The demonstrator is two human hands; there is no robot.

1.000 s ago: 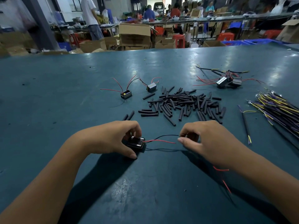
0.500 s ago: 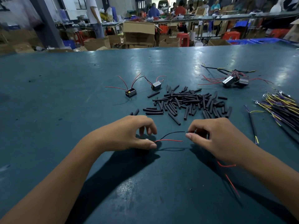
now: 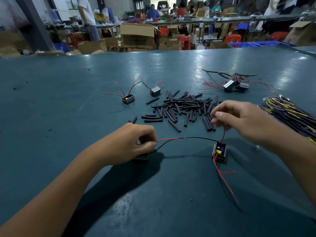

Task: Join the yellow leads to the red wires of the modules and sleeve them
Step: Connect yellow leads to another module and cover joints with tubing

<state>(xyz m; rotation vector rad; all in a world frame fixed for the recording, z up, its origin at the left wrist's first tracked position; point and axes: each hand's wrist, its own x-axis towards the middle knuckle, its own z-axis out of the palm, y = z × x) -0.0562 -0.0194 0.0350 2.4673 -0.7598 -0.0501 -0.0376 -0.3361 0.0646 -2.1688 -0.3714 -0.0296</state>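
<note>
Teal bench (image 3: 68, 117): the left hand (image 3: 135, 144) pins one module (image 3: 141, 156) and pinches its red wire (image 3: 167, 139); the right hand (image 3: 239, 120) lifts another module (image 3: 219, 152) by a pinched wire (probably separating them), sleeves (image 3: 179, 108) just beyond.

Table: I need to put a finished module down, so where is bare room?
Bare: the table left of the two far modules, and the near edge between the forearms. Crowded: the sleeve pile and the lead bundle at right.

A single head-worn camera looks forward and down, close over the table (image 3: 51, 100), with the far workshop boxes (image 3: 136, 36) beyond it.
</note>
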